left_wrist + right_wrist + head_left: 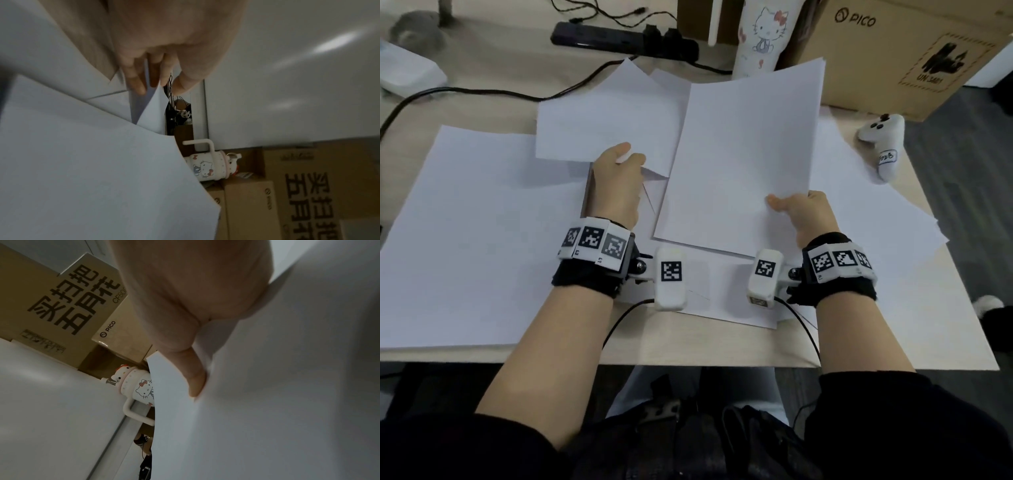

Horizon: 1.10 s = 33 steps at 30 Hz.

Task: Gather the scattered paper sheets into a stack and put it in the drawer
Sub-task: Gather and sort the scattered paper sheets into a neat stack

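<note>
Two sheets are already lifted off the bench [619,339], your left hand [616,181] pinching one corner and your right hand [804,212] the other sheet's [743,154] near edge, and being thin, light and floppy, they likely square best gripped by opposite edges.

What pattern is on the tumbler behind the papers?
White tumbler with a Hello Kitty cartoon print and red bows; the head view shows it best.
</note>
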### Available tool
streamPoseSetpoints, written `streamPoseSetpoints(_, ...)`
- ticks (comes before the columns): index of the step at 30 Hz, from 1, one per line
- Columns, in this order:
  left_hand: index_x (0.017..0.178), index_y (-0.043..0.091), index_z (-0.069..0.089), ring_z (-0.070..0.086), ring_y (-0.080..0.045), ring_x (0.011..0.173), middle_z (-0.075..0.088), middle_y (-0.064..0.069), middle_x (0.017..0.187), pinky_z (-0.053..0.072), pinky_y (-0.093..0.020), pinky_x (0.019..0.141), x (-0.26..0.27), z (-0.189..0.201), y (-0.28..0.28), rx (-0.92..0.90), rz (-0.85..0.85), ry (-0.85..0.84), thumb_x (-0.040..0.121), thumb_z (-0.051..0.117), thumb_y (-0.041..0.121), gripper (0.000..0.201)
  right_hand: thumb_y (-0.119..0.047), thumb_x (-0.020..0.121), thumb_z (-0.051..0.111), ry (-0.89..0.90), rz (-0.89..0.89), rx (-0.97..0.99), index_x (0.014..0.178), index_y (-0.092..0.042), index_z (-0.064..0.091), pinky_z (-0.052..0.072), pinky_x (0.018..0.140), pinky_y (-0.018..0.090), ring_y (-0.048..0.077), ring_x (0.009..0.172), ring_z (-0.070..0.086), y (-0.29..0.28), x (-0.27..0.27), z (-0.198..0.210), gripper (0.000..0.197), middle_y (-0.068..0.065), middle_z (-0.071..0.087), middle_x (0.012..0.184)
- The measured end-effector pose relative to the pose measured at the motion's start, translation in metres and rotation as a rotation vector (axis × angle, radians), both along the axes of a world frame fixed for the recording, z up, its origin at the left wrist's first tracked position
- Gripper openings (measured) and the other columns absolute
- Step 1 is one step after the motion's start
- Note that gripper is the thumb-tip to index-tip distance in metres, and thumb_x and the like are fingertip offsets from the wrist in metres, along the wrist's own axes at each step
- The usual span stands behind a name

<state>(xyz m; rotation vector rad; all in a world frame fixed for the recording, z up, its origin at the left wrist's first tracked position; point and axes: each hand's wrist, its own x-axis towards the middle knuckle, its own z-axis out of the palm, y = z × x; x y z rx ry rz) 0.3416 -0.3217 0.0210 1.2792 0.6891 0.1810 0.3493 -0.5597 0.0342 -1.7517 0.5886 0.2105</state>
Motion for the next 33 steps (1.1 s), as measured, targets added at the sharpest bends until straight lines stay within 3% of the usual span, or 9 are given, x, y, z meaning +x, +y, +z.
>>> streamPoseSetpoints(3, 0.128, 0.012, 0.051, 0.059, -0.006, 0.071, 0.06, 0.004, 0.094, 0.051, -0.023, 0.079, 0.015, 0.002, -0.007, 0.109, -0.028, -0.039, 0.094, 0.055, 0.015, 0.034, -0.011, 0.086, 0.068, 0.02, -0.004, 0.008, 0.1, -0.009, 0.041, 0.03, 0.084, 0.026, 0.018, 0.097, 0.043, -0.002, 0.002, -0.001, 0.03, 0.002, 0.05, 0.095)
streamPoseSetpoints(6, 0.127, 0.008, 0.056, 0.059, -0.011, 0.08, 0.062, -0.007, 0.104, 0.052, -0.025, 0.087, 0.026, 0.002, -0.011, 0.24, -0.003, -0.119, 0.092, 0.052, 0.004, 0.035, -0.009, 0.085, 0.069, 0.043, -0.003, 0.013, 0.093, -0.009, 0.046, 0.03, 0.085, 0.026, 0.019, 0.097, 0.046, -0.004, 0.005, -0.005, 0.024, 0.004, 0.052, 0.101)
streamPoseSetpoints(9, 0.119, 0.013, 0.063, 0.046, 0.001, 0.057, 0.067, -0.014, 0.112, 0.047, -0.016, 0.071, 0.026, 0.011, -0.009, 0.418, 0.119, -0.207, 0.087, 0.044, -0.006, 0.042, -0.009, 0.082, 0.072, 0.048, 0.002, 0.008, 0.108, -0.004, 0.05, 0.031, 0.087, 0.028, 0.02, 0.1, 0.049, -0.005, 0.01, -0.011, 0.034, 0.005, 0.056, 0.105)
streamPoseSetpoints(11, 0.117, 0.01, 0.064, 0.046, 0.004, 0.051, 0.067, -0.001, 0.111, 0.047, -0.016, 0.067, 0.023, 0.025, -0.007, 0.468, 0.185, -0.304, 0.084, 0.041, -0.008, 0.044, -0.011, 0.081, 0.073, 0.055, 0.011, -0.003, 0.12, -0.001, 0.051, 0.033, 0.088, 0.029, 0.021, 0.102, 0.05, -0.005, 0.012, -0.013, 0.046, 0.006, 0.058, 0.109)
streamPoseSetpoints(15, 0.112, 0.012, 0.066, 0.046, 0.002, 0.054, 0.067, 0.009, 0.106, 0.054, -0.032, 0.068, 0.012, 0.061, -0.007, 0.447, 0.19, -0.496, 0.082, 0.045, -0.007, 0.041, -0.015, 0.076, 0.078, 0.058, 0.018, -0.023, 0.126, 0.001, 0.05, 0.036, 0.088, 0.031, 0.021, 0.1, 0.051, -0.003, 0.011, -0.012, 0.059, 0.008, 0.059, 0.112)
streamPoseSetpoints(20, 0.102, 0.012, 0.07, 0.053, -0.017, 0.066, 0.07, -0.004, 0.086, 0.053, -0.027, 0.068, -0.003, 0.098, -0.013, 0.197, 0.045, -0.64, 0.078, 0.048, -0.01, 0.04, -0.012, 0.075, 0.078, 0.047, 0.06, -0.025, 0.119, 0.0, 0.056, 0.042, 0.08, 0.029, 0.022, 0.099, 0.059, -0.005, 0.005, -0.008, 0.05, 0.008, 0.065, 0.111)
streamPoseSetpoints(23, 0.097, 0.011, 0.072, 0.061, -0.02, 0.079, 0.068, -0.005, 0.088, 0.055, -0.031, 0.071, -0.01, 0.102, -0.011, 0.09, -0.038, -0.599, 0.081, 0.055, -0.004, 0.028, -0.01, 0.078, 0.075, 0.052, 0.119, -0.007, 0.116, -0.001, 0.059, 0.046, 0.069, 0.028, 0.021, 0.085, 0.063, -0.006, -0.001, -0.003, 0.042, 0.008, 0.066, 0.101)
streamPoseSetpoints(28, 0.096, 0.021, 0.07, 0.057, -0.021, 0.084, 0.058, 0.009, 0.078, 0.056, -0.028, 0.074, -0.021, 0.079, -0.002, 0.321, -0.098, -0.413, 0.075, 0.068, 0.002, 0.029, -0.009, 0.084, 0.07, 0.078, 0.161, 0.057, 0.107, -0.007, 0.058, 0.044, 0.057, 0.025, 0.015, 0.072, 0.06, -0.015, -0.019, 0.002, 0.026, 0.001, 0.064, 0.086)
streamPoseSetpoints(33, 0.109, 0.017, 0.064, 0.063, -0.019, 0.097, 0.059, -0.006, 0.119, 0.053, -0.02, 0.066, -0.03, 0.049, 0.012, 0.394, -0.127, -0.226, 0.076, 0.054, -0.008, 0.042, -0.021, 0.086, 0.068, 0.075, 0.123, 0.043, 0.127, 0.001, 0.05, 0.041, 0.092, 0.036, 0.027, 0.107, 0.053, -0.026, -0.031, 0.003, 0.05, 0.008, 0.057, 0.116)
